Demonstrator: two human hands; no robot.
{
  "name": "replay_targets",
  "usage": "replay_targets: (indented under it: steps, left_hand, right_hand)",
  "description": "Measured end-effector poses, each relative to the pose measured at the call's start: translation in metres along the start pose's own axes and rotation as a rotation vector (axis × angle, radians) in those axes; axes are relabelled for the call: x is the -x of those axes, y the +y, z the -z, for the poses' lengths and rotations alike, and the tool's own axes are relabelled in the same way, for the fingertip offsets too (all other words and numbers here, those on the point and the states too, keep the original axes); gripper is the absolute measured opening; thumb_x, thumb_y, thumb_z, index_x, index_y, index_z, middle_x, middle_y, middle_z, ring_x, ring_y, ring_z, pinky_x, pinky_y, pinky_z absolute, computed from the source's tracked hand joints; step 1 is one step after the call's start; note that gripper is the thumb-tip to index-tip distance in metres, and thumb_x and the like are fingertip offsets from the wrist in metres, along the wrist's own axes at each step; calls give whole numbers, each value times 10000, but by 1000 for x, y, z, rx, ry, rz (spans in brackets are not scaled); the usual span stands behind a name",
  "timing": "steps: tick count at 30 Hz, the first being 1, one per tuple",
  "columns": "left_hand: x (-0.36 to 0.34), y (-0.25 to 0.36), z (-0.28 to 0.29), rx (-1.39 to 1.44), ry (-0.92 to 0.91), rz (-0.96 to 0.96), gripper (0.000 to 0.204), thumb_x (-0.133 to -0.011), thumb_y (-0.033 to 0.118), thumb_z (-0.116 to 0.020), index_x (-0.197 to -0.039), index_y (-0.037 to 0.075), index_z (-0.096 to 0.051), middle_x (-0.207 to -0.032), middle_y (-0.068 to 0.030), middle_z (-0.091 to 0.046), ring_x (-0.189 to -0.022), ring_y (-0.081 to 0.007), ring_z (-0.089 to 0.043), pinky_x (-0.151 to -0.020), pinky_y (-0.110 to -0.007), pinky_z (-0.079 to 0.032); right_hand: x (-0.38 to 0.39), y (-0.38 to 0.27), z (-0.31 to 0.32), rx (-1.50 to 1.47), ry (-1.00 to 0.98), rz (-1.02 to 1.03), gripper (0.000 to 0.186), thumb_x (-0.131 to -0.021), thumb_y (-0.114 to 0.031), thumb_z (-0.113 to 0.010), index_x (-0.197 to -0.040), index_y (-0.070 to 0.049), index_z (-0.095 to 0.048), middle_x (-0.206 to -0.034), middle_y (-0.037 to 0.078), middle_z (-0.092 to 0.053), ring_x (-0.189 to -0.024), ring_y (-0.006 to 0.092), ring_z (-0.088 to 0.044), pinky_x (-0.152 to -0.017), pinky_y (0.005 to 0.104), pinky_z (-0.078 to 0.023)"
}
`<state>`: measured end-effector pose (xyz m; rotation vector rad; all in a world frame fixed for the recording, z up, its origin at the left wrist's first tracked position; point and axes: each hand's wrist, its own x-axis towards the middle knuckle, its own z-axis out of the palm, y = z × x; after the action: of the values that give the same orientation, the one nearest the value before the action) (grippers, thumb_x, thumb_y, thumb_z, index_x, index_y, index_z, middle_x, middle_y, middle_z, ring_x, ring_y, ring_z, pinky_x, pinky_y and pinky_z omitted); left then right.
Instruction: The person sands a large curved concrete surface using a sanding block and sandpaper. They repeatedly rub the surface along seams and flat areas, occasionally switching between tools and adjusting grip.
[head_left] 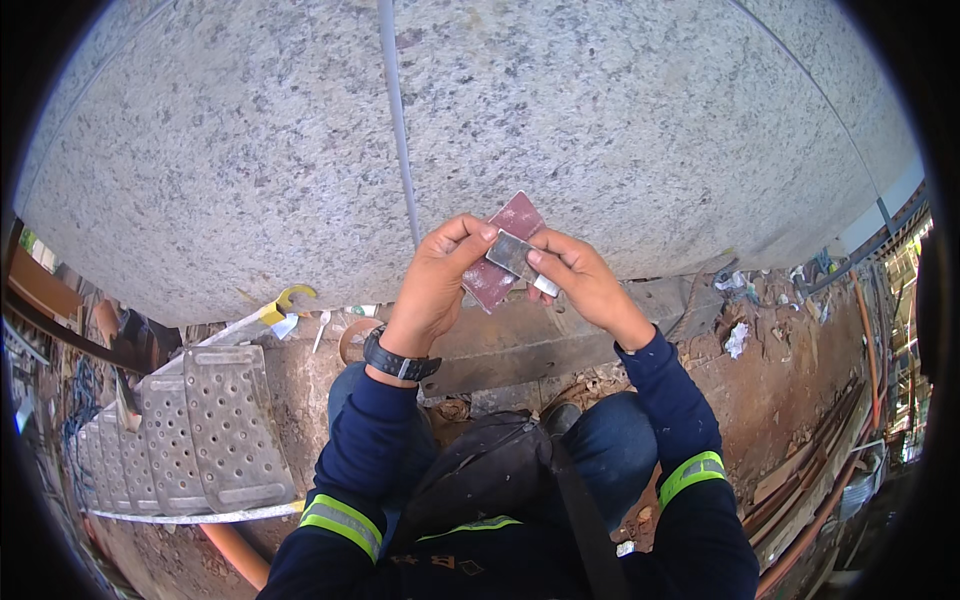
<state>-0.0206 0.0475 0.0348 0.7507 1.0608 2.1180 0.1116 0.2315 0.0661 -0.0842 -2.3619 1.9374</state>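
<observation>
Both hands up at the wall, pinching a small plate against an abrasive sheet.

Near: black shoulder bag (480, 480) at the chest, dark blue sleeves with yellow reflective bands (340, 522). Left hand (435, 280), black wristwatch (400, 362) on it, has fingers closed on the reddish-brown rectangular sandpaper sheet (500, 255). Right hand (580, 278) pinches the small grey flat metal plate (512, 255) with thumb and fingertips. Plate lies on top of the sheet, between the two thumbs, touching both hands; neither is clearly nearer. Sheet's long axis runs diagonally, lower left to upper right; plate's long axis crosses it, upper left to lower right. Left: perforated grey metal steps (215, 420). Far: speckled grey granite wall slabs (620, 120), vertical joint (398, 120) just left of the hands.
</observation>
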Motion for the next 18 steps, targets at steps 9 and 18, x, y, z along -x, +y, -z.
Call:
replay_targets:
  steps: [9,18]
  left_hand:
    - [2,8,-13,16,25,16,127,-1077,151,-663,-1135,45,-701,-1081,-15,-721,-1016,-90,-651,-927,-275,-514]
    - [8,-6,-27,-766,136,-422,151,-978,48,-730,-1101,-2,-658,-1299,-175,-723,-980,-254,-718,-860,-358,-561]
  right_hand:
    - [-1,2,4,-94,12,31,208,-1140,-244,-551,-1142,-58,-643,-867,29,-703,-757,83,-636,-705,263,-516]
    - [-3,5,-6,269,196,187,197,-1097,-220,-618,-1208,-62,-658,-1066,27,-682,-953,103,-635,-804,295,-523]
